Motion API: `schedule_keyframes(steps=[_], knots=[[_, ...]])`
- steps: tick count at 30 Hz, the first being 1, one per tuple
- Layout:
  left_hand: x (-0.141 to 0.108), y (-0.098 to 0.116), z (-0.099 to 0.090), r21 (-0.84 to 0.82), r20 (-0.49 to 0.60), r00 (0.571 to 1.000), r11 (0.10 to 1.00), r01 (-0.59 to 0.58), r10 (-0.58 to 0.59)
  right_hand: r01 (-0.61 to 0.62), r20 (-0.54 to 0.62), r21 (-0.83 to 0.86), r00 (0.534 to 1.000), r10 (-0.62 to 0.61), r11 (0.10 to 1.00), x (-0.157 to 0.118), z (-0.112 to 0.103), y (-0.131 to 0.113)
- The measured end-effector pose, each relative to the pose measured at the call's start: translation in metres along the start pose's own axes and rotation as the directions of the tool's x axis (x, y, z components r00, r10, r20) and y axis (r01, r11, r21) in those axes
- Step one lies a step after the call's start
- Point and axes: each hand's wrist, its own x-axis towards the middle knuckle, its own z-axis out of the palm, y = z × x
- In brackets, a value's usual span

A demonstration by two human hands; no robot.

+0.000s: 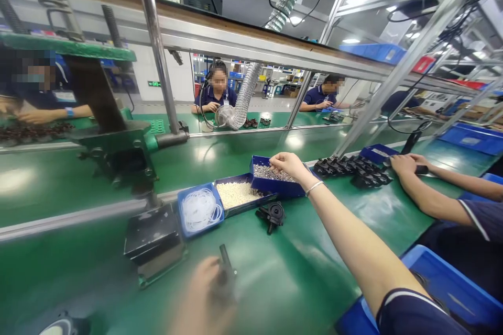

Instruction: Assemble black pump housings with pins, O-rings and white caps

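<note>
Green table (298,261) is risking spills if the right hand (288,163), pinched shut on what I can't tell, is bumping the middle bin (275,185), while the left hand (200,290) is gripping a part (227,267).

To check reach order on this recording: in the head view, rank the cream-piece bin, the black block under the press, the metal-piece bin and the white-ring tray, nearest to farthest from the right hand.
From the right hand:
1. metal-piece bin, directly under the fingers
2. cream-piece bin, just left
3. white-ring tray, farther left
4. black block, leftmost, under the press
</note>
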Motion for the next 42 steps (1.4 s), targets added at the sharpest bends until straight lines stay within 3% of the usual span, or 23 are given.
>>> schedule_keyframes(steps=[5,10,12,17,21,25,29,32,34,38,42], knots=[[-0.002,-0.006,-0.006,-0.114,-0.036,0.998,0.992,-0.055,0.051,0.122,0.125,0.305,0.978,-0.167,0.944,-0.056,0.032,-0.048],[0.011,-0.002,-0.018,-0.026,-0.291,0.956,0.999,0.03,-0.036,0.013,0.341,0.542,0.911,-0.234,0.84,-0.119,0.089,-0.081],[0.023,0.007,-0.026,0.024,-0.334,0.942,1.0,-0.019,0.026,-0.09,0.405,0.632,0.885,-0.229,0.77,-0.139,0.109,-0.088],[0.046,0.022,-0.047,0.252,-0.334,0.877,0.929,-0.27,0.346,-0.326,0.517,0.709,0.843,-0.147,0.625,-0.168,0.14,-0.098],[0.049,0.024,-0.055,0.366,-0.284,0.856,0.874,-0.32,0.432,-0.365,0.522,0.72,0.845,-0.114,0.59,-0.176,0.145,-0.099],[0.047,0.027,-0.056,0.358,-0.282,0.856,0.875,-0.326,0.434,-0.352,0.497,0.726,0.862,-0.096,0.591,-0.179,0.145,-0.096],[0.048,0.025,-0.055,0.183,-0.321,0.919,0.967,-0.176,0.228,-0.297,0.407,0.776,0.91,-0.082,0.557,-0.172,0.143,-0.09],[0.049,0.016,-0.052,0.016,-0.183,0.982,0.999,-0.041,0.044,-0.225,0.308,0.804,0.949,-0.061,0.551,-0.162,0.137,-0.081],[0.05,0.009,-0.048,-0.003,-0.06,0.998,1.0,-0.006,0.006,-0.216,0.276,0.813,0.961,-0.031,0.54,-0.158,0.133,-0.074],[0.049,0.001,-0.039,0.134,0.039,0.998,0.989,-0.057,0.053,-0.255,0.289,0.812,0.957,0.019,0.525,-0.159,0.13,-0.059],[0.05,-0.004,-0.035,0.245,0.097,0.981,0.951,-0.187,0.168,-0.28,0.311,0.807,0.95,0.029,0.52,-0.163,0.13,-0.049]])
